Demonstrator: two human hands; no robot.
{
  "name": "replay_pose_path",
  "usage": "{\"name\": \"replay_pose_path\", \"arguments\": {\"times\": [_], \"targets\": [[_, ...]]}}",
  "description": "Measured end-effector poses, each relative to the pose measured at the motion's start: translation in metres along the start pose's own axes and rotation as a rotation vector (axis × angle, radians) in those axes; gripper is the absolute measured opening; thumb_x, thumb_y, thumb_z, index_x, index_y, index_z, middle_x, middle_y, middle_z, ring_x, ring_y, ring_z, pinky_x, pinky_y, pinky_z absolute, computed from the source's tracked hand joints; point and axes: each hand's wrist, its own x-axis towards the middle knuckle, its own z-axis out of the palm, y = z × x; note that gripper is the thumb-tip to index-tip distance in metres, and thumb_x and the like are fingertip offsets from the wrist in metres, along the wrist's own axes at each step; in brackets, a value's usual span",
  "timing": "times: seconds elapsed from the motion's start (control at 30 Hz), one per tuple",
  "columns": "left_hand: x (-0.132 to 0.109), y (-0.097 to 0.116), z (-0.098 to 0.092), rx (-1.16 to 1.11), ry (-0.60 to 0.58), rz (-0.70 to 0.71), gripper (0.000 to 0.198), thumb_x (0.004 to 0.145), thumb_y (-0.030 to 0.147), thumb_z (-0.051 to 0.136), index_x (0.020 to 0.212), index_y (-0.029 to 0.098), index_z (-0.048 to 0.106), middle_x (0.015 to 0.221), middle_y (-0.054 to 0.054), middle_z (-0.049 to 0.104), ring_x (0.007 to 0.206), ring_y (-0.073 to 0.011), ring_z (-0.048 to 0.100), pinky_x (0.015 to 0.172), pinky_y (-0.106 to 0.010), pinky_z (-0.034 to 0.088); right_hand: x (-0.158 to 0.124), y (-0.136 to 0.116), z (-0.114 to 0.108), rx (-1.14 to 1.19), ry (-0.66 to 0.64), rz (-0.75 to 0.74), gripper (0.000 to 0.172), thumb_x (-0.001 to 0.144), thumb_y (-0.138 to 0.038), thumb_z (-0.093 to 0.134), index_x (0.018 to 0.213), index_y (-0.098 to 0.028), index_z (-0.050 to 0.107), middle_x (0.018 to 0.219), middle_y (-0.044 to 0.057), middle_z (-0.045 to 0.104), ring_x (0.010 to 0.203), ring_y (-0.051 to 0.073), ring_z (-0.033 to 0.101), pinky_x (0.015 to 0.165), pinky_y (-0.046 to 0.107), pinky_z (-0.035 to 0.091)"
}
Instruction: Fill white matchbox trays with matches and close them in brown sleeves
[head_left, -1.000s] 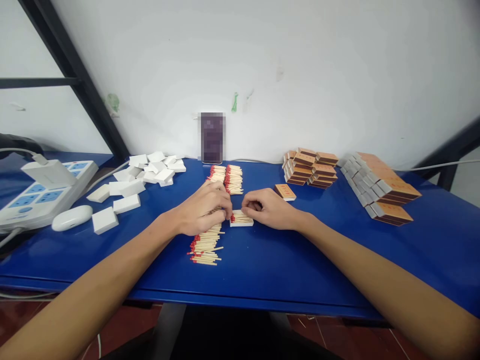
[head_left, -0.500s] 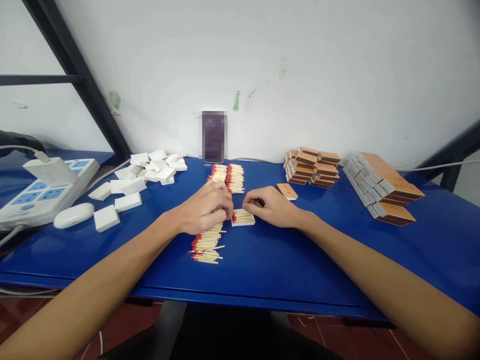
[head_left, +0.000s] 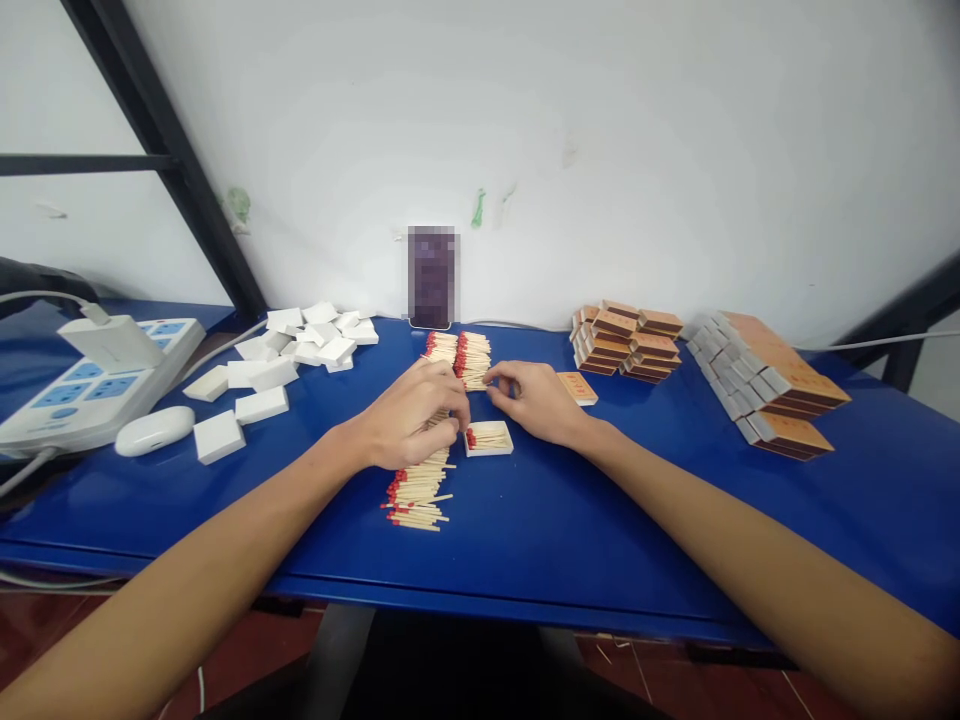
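A white matchbox tray (head_left: 489,450) lies between my hands, with several red-tipped matches (head_left: 489,436) in it. My left hand (head_left: 420,415) is curled over the long row of loose matches (head_left: 421,485), its fingertips beside the tray's left end. Whatever those fingers hold, if anything, is hidden. Behind the tray, my right hand (head_left: 534,398) has thumb and forefinger slightly apart with nothing visible between them. Its fingertips come near a second row of matches (head_left: 473,360). One orange matchbox sleeve (head_left: 577,388) lies just behind that hand.
White trays (head_left: 315,335) are heaped at the back left, near a white oval case (head_left: 154,431) and a power strip (head_left: 97,385). Orange matchboxes (head_left: 626,340) are stacked at the back right, with a larger stack (head_left: 780,370) farther right. A phone (head_left: 433,278) leans on the wall.
My right hand has moved back from the tray toward the rear match row, uncovering the tray's right end. My left hand stays curled in nearly the same place. The view has shifted slightly.
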Motion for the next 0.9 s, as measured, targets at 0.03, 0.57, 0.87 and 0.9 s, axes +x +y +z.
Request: {"name": "replay_pose_path", "arguments": {"times": [0.03,0.57,0.87,0.9], "targets": [[0.000,-0.001,0.000,0.031,0.029,0.006,0.029,0.080,0.023,0.039,0.078,0.016,0.067,0.079,-0.005,0.066,0.083,-0.0210,0.051,0.083,-0.039,0.034,0.002,0.001,0.002,-0.023,-0.004,-0.023,0.015,0.084,-0.019,0.057,0.091,-0.014,0.068,0.067,0.000,0.057,0.062,0.012,0.049,0.063,0.025,0.034],[-0.002,-0.016,0.000,0.208,0.329,-0.093,0.035,0.090,0.024,0.040,0.056,0.017,0.043,0.055,0.001,0.048,0.059,-0.0133,0.041,0.064,-0.033,0.030,0.000,0.003,0.003,-0.022,-0.079,-0.023,0.012,0.087,-0.023,0.056,0.082,-0.017,0.065,0.062,-0.002,0.051,0.059,0.012,0.044,0.059,0.026,0.030],[-0.003,-0.016,0.000,0.039,0.432,-0.161,0.039,0.091,0.027,0.042,0.053,0.017,0.044,0.048,0.005,0.039,0.048,-0.0088,0.037,0.058,-0.028,0.033,-0.001,0.002,0.002,-0.033,-0.080,-0.043,0.012,0.088,-0.022,0.055,0.083,-0.017,0.065,0.062,-0.003,0.049,0.060,0.011,0.044,0.060,0.025,0.030],[-0.004,-0.016,0.000,0.055,0.425,-0.158,0.039,0.092,0.028,0.041,0.055,0.017,0.044,0.048,0.005,0.037,0.047,-0.0087,0.035,0.056,-0.027,0.031,-0.001,0.002,0.002,-0.026,-0.081,-0.042,0.012,0.088,-0.023,0.055,0.083,-0.017,0.065,0.062,-0.003,0.049,0.059,0.011,0.044,0.060,0.025,0.030]]}}
